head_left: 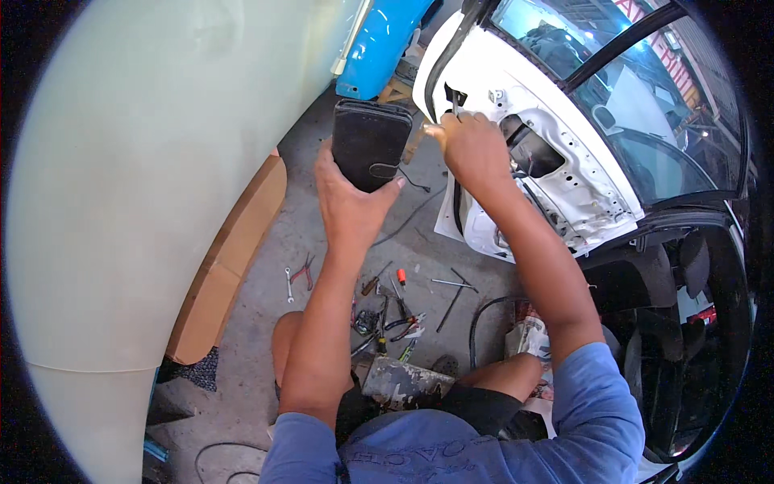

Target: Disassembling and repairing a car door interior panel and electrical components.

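Note:
My left hand is wrapped round a phone in a black folding case, held up above the floor with a strap loop showing on it. A thin dark cord hangs beside the case. My right hand is closed at the edge of the white car door, beside a dark opening in its bare inner panel. A short grey shaft shows just beyond those fingers; whether they grip it I cannot make out. The door's inside is exposed, with several holes and a large cutout.
Several hand tools lie on the concrete floor: a wrench, red-handled pliers, an orange-handled screwdriver and a T-shaped bar. A large pale panel fills the left, with cardboard along it. A blue panel stands beyond.

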Available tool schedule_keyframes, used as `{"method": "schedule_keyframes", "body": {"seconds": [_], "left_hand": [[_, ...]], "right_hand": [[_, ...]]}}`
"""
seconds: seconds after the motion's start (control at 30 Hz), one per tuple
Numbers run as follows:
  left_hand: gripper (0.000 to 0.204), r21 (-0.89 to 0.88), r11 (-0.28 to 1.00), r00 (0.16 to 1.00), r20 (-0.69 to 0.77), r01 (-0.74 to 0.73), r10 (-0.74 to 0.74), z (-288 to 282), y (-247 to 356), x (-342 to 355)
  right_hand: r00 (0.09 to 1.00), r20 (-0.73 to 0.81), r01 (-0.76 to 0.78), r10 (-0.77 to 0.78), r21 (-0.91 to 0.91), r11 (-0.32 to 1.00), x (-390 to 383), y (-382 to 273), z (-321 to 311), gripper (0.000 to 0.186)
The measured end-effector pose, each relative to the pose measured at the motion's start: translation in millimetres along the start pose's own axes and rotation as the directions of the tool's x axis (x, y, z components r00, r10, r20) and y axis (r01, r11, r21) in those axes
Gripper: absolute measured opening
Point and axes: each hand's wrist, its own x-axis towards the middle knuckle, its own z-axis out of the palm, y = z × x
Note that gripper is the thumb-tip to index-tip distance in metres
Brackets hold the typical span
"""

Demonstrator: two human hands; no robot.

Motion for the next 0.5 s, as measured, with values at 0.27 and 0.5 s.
{"method": "schedule_keyframes", "body": {"seconds": [0.27,0.5], "left_hand": [[0.096,0.023,1.0,1.0,0.027,0.013,-0.014,0.2,3.1,-6.7],[0.102,0.052,0.999,1.0,0.017,0.013,-0.014,-6.0,3.5,-2.8]], "right_hand": [[0.928,-0.019,-0.209,0.373,0.802,0.56,-2.0,-15.9,43.3,0.025],[0.915,-0.275,-0.126,0.295,0.499,0.857,0.0,-10.9,33.8,0.028]]}}
